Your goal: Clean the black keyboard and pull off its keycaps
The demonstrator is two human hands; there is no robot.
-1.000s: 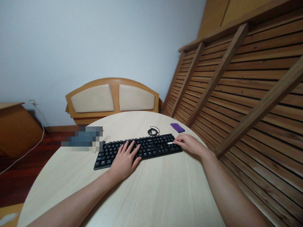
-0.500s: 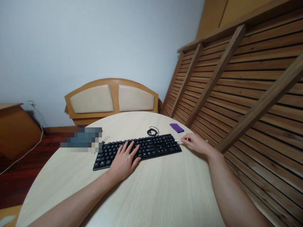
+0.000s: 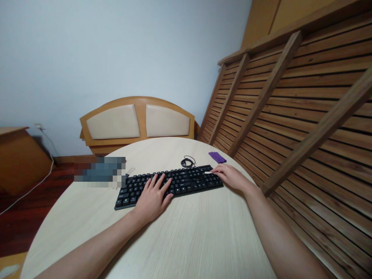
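A black computer keyboard (image 3: 186,182) lies at a slight slant on the round pale table (image 3: 186,240). My left hand (image 3: 153,197) rests flat on its left-middle keys, fingers spread. My right hand (image 3: 231,177) is over the right end of the keyboard, at the number pad. Thumb and fingers pinch a slim white stick (image 3: 208,173), whose thicker white tip points left over the upper number keys. Whether the tip touches the keys I cannot tell, and the rest of the stick is hidden by the hand.
A coiled black cable (image 3: 188,161) lies behind the keyboard, and a folded purple cloth (image 3: 217,157) near the far right edge. At the left is a blurred-out bluish item (image 3: 101,170). A slatted wooden frame (image 3: 290,104) leans close along the right side.
My right hand has moved left, carrying the white stick from the keyboard's right edge to over the number pad. My left hand has stayed in place.
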